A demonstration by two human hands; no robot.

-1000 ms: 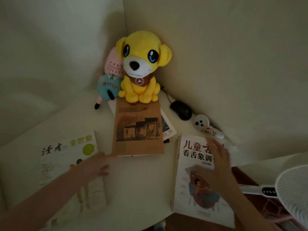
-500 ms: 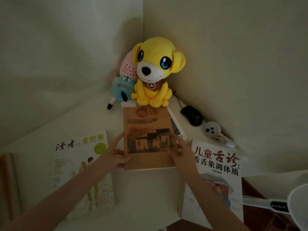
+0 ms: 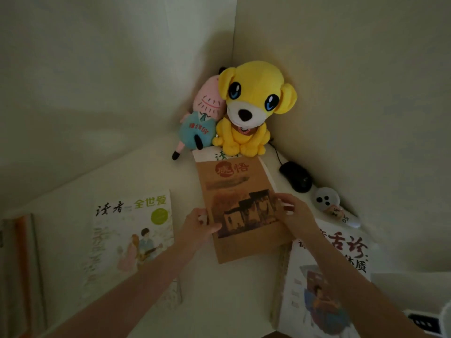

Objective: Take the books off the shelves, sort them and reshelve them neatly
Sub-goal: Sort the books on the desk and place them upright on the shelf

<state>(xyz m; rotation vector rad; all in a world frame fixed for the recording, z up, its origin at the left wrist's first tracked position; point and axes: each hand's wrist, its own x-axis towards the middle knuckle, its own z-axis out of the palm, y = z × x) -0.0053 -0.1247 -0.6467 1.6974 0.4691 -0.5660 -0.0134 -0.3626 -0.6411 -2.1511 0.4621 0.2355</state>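
A brown book with a dark building picture lies in the middle of the white shelf top, partly over a white magazine. My left hand grips its left edge and my right hand grips its right edge. Its near end hangs tilted above the surface. A white magazine with green lettering lies flat to the left. A thick white book with red and black characters lies at the right under my right forearm.
A yellow plush dog and a pink-and-blue plush doll sit in the wall corner. A black mouse and a white handheld device lie along the right wall. More book spines show at far left.
Both hands left the side books, closed on the brown book's two edges and drew it toward me, uncovering its red title. The view shifted so the scene sits further right.
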